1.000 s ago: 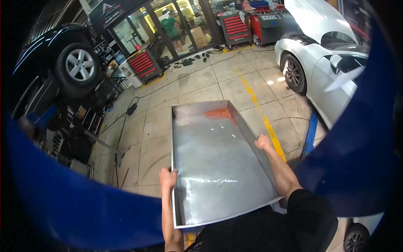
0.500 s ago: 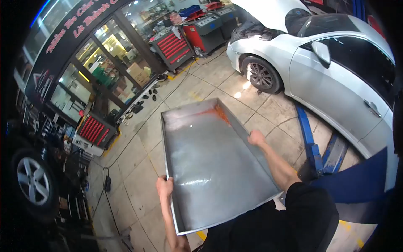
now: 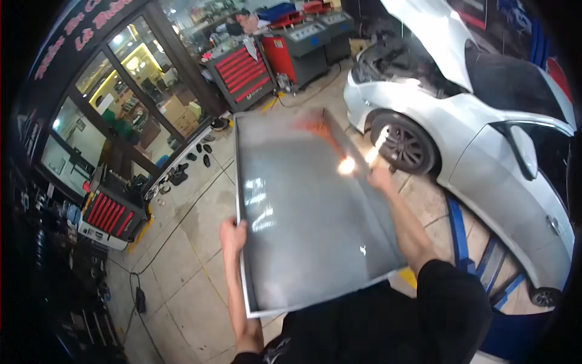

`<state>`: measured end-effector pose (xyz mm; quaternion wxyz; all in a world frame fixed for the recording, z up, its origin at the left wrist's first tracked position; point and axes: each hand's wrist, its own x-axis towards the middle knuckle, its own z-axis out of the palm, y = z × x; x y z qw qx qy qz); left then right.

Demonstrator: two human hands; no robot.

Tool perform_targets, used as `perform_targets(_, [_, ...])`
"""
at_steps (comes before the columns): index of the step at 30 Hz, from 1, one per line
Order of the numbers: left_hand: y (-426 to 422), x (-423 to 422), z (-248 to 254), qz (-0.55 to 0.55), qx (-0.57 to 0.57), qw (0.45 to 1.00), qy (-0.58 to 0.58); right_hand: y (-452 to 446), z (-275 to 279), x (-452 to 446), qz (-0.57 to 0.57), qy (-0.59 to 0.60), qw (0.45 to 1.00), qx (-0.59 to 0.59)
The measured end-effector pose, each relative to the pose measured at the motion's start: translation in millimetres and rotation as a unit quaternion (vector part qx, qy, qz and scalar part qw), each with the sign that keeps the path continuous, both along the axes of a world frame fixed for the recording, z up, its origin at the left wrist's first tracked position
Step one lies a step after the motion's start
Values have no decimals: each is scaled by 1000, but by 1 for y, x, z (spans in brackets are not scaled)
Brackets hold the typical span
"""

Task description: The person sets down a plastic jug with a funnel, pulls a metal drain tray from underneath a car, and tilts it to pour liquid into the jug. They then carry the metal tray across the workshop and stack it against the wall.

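Note:
A large, shallow metal tray (image 3: 297, 236) with raised edges stretches out in front of my body. Red-orange liquid or staining (image 3: 321, 128) shows at its far right corner. My left hand (image 3: 233, 235) is closed around the tray's left rim, thumb over the edge. On the opposite side my right hand (image 3: 380, 177) grips the right rim farther forward; its fingers are partly hidden below the edge. The tray's near edge is close to my black shirt (image 3: 364, 327).
To the right stands a white car (image 3: 485, 151) with its hood up and blue lift arms (image 3: 461, 236) beneath. Red-drawer tool cabinets (image 3: 242, 73) stand ahead and at left (image 3: 112, 209). Shoes (image 3: 179, 175) lie by the glass door; a black cable (image 3: 176, 227) crosses the tiled floor.
The car and front tool cabinet appear nearer. Still in both hands, the tray sits higher in view, and the red-orange patch has shifted up with its far end. Bright reflections now show near my right hand.

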<state>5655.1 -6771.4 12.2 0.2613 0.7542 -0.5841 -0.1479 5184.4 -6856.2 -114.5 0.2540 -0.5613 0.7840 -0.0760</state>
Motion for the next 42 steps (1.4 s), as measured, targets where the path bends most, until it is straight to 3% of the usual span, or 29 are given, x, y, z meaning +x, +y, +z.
perform_targets(1, [-48, 11, 0, -29, -32, 999, -5, -24, -19, 18, -8, -4, 1000, 8])
perform_targets(2, [-139, 19, 9, -54, -15, 998, -9, -114, -2, 10, -33, 33, 994, -94])
perform_targets(4, [-234, 15, 22, -81, -8, 997, -10, -173, -10, 14, -85, 26, 989, -120])
perform_targets(5, [-275, 13, 27, -90, -1, 996, -11, -192, 20, 21, -130, -22, 989, -61])
perform_targets(7, [-365, 7, 28, -136, -27, 990, -11, -254, 26, 10, -143, -36, 988, -44])
perform_targets(11, [-549, -25, 8, -174, -34, 984, -2, -399, -3, -26, -200, 11, 974, -104])
perform_targets(14, [-670, -57, -2, -180, -8, 984, -4, -515, -17, -50, -255, -45, 963, -78])
perform_targets(19, [-868, -109, 7, -216, -71, 974, -17, -686, 3, -99, -227, -9, 973, -35])
perform_targets(22, [-985, -142, 7, -220, -41, 975, 7, -791, 2, -138, -259, -25, 964, -59])
perform_targets(28, [-1228, -211, 3, -285, -65, 956, -35, -987, -52, -189, -314, -10, 944, -102])
perform_targets(31, [-1354, -274, 21, -313, -51, 948, -16, -1090, -31, -245, -331, 37, 931, -147])
perform_targets(33, [-1423, -316, 37, -347, -38, 937, -1, -1122, -24, -253, -404, 26, 907, -120])
perform_targets(34, [-1456, -332, 33, -362, -29, 932, -7, -1143, -11, -264, -411, -16, 907, -83])
perform_targets(37, [-1566, -408, 28, -414, -68, 908, 3, -1206, -13, -308, -464, 9, 879, -107])
perform_targets(42, [-1722, -540, -14, -449, -22, 893, -4, -1323, -32, -413, -504, 9, 861, -62])
